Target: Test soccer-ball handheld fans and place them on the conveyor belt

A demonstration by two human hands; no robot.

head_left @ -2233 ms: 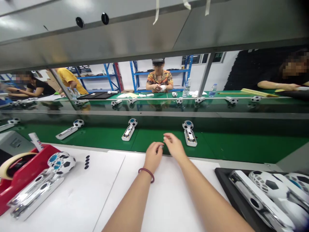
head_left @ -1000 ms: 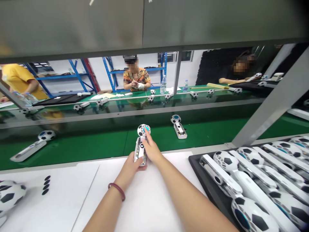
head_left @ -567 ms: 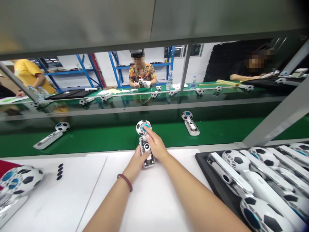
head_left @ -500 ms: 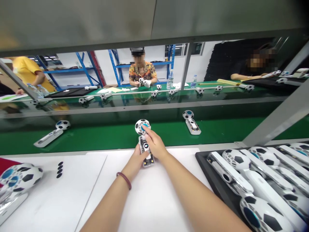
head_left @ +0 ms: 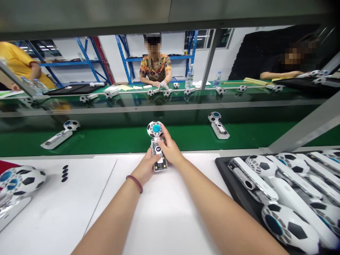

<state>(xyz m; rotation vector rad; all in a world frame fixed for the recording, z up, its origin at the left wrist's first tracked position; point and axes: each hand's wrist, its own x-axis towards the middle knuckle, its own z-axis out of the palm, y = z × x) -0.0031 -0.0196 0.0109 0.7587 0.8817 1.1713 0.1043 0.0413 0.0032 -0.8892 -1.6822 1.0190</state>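
Between both hands is a handheld fan point(head_left: 158, 164) with a soccer-ball-patterned head point(head_left: 154, 129), blue at its centre, and a clear-fronted handle showing a small lit display. My left hand point(head_left: 149, 163), with a dark red band at the wrist, is closed round the handle's left side, its thumb lying on the front. My right hand point(head_left: 171, 150) grips the upper right of the handle, the index finger reaching up along the edge of the head. The fan is held upright over the near edge of the green belt point(head_left: 119, 141). Fingers behind the handle are hidden.
Similar fans lie on the belt, one to the left point(head_left: 57, 139) and one to the right point(head_left: 220, 130). A black tray point(head_left: 221, 173) full of fans stands at right. At left are another fan point(head_left: 23, 180) and several black dots point(head_left: 64, 173). Co-workers sit across the belt.
My right finger has moved off the blue centre of the fan head to its right edge. The co-worker opposite has lowered the ball-patterned thing from raised hands to the table. The view has tilted slightly.
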